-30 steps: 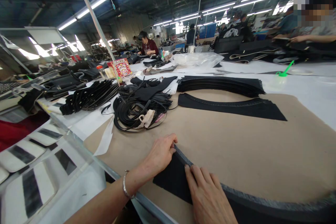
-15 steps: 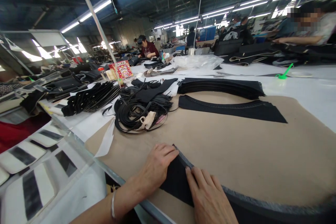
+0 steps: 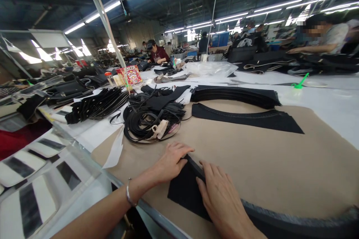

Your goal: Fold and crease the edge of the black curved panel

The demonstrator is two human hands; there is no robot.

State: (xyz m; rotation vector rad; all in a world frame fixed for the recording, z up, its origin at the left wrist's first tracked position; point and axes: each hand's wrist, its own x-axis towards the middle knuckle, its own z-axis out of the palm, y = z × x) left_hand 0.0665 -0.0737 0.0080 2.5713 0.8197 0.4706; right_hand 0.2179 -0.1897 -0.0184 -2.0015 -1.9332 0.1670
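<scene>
Across our tan-covered worktop (image 3: 252, 157), a coiled black strap bundle (image 3: 146, 119) lies beyond us. Our left hand (image 3: 172, 160) and right hand (image 3: 221, 198) pinch the curved black piece's (image 3: 185, 190) edge.

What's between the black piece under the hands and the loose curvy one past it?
Nothing but bare brown work surface; the head view shows it.

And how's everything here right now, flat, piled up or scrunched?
Black curved piece nearest us: laid out, left hand and right hand touching it.
Black curved piece farther away: flat, single.
Black curved stack: piled.
Thin black straps: looped, heaped.
Clear plastic sheet: crumpled.
Silver bracelet: worn on left wrist.
</scene>
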